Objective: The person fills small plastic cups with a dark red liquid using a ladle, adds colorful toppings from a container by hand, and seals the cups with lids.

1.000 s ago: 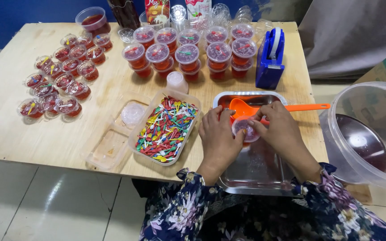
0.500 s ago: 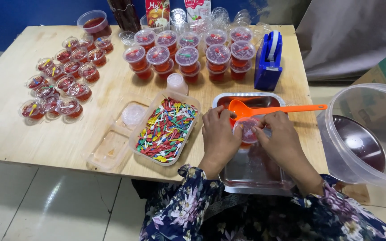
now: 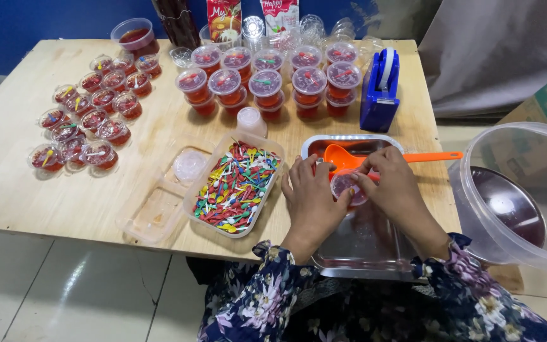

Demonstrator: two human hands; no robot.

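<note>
gripping round clear plastic cup [image 3: 348,187]

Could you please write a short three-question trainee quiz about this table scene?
1. True or false: both the left hand and the right hand touch the small clear plastic cup.
2. What lies across the shiny metal tray? A) a blue fork B) an orange plastic ladle C) a knife
3. What fills the clear rectangular plastic tub left of the hands?

Key: 1 true. 2 B. 3 small colourful plastic picks.
</note>
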